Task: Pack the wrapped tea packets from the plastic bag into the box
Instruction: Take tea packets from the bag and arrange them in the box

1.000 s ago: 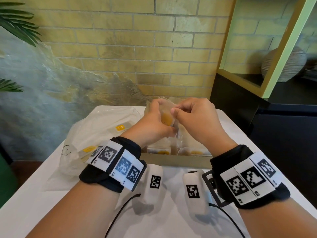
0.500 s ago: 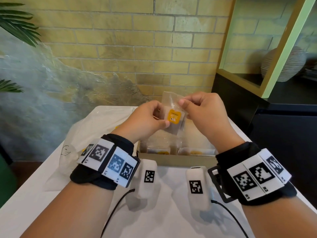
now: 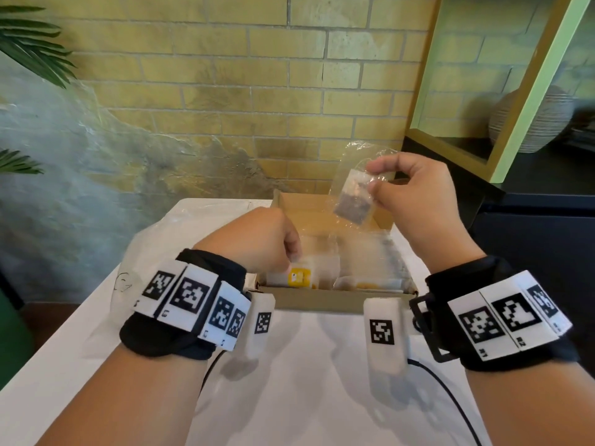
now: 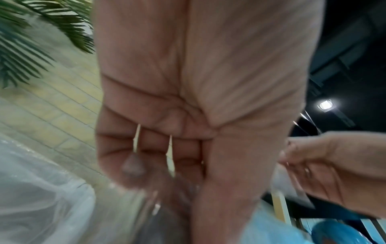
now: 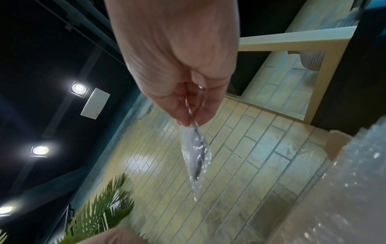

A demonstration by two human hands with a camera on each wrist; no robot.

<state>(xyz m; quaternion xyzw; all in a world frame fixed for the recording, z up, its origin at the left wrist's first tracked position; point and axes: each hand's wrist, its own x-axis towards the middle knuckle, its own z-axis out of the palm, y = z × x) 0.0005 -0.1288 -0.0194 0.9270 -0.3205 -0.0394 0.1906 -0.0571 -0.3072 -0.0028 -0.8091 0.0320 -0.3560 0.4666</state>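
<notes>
My right hand (image 3: 370, 179) is raised above the far right of the open cardboard box (image 3: 322, 300) and pinches a clear-wrapped tea packet (image 3: 352, 201) by its top corner. The packet hangs edge-on in the right wrist view (image 5: 195, 153) from thumb and fingers (image 5: 191, 120). My left hand (image 3: 289, 252) is low in the box's front left, its fingers curled (image 4: 183, 181) on a packet with a yellow label (image 3: 301, 277). Several more wrapped packets lie in the box. The clear plastic bag (image 3: 167, 239) lies crumpled to the left of the box.
The box and bag sit on a white table (image 3: 306, 381) against a yellow brick wall. A black cabinet (image 3: 531, 236) with a green-framed shelf and a ribbed vase (image 3: 541, 120) stands close on the right. Palm leaves (image 3: 32, 43) hang at the far left.
Both hands were together over the box on one bundle. They have parted: the right hand rose to the right with a packet, the left dropped into the box's front left.
</notes>
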